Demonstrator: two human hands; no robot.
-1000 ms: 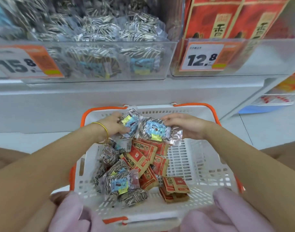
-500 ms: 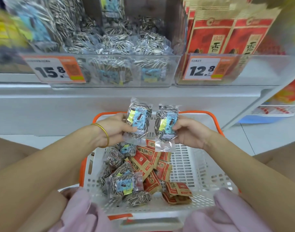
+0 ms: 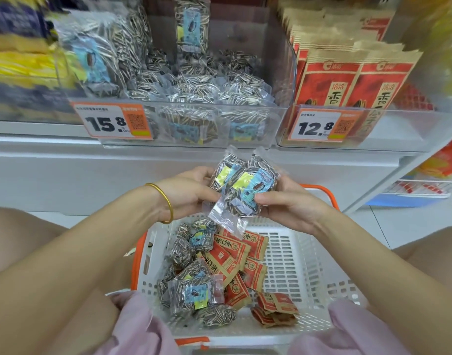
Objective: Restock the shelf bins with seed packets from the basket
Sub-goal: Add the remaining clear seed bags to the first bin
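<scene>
The curled fingers (image 3: 207,196) and thumb of the left hand (image 3: 189,193) pinch one side of two clear seed packets (image 3: 241,187), and the thumb (image 3: 267,198) and fingers of the right hand (image 3: 292,204) pinch the other side. These seed packets hold striped sunflower seeds and carry blue and yellow labels. They overlap, tilted, at the centre of the frame, above the far edge of the basket and just below the shelf front. A gold bangle (image 3: 166,201) circles the left wrist. In the lower middle of the frame sits the white plastic basket (image 3: 299,254) with an orange rim. More striped packets (image 3: 189,290) are piled on its left side, red and brown packets (image 3: 235,260) lie in the middle, and its right side is bare. Pink fabric (image 3: 132,329) covers the knees at the bottom edge. Across the upper frame stands a clear bin (image 3: 271,116) heaped with striped sunflower seed packs, fronted by a 15.8 price tag (image 3: 114,123). Just beside it, at upper right, a second bin (image 3: 388,129) holds upright red and brown bags behind a 12.8 price tag (image 3: 324,126).
</scene>
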